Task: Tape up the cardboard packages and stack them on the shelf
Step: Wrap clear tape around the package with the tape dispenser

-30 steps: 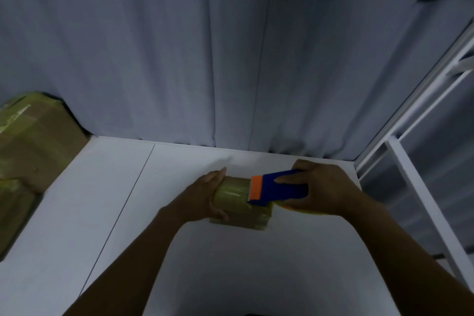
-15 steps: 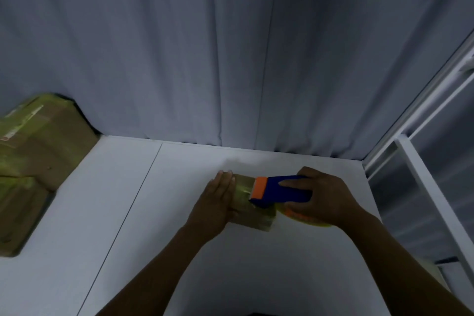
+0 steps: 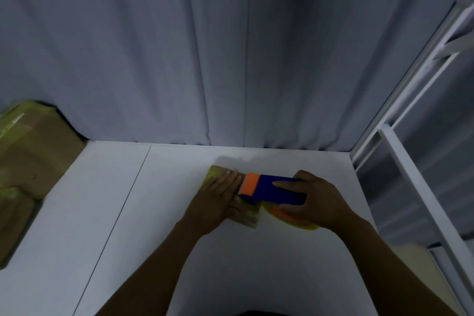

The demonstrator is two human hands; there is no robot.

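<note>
Package (image 3: pixel 216 174), small, brown, tape-wrapped

A grey pleated curtain (image 3: pixel 230 59) hangs in long folds across the upper and middle frame. White metal bars (image 3: pixel 420 200) slant down the right edge. A pale beige surface (image 3: pixel 415 264) shows below them at lower right.

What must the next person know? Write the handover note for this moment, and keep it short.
Left hand: flat on the small package, pressing it onto the white shelf.
Right hand: grips the tape dispenser, its orange end over the package top.
Done: taped packages piled at the far left.
Left: finish taping this package, then stack it with the others.
</note>
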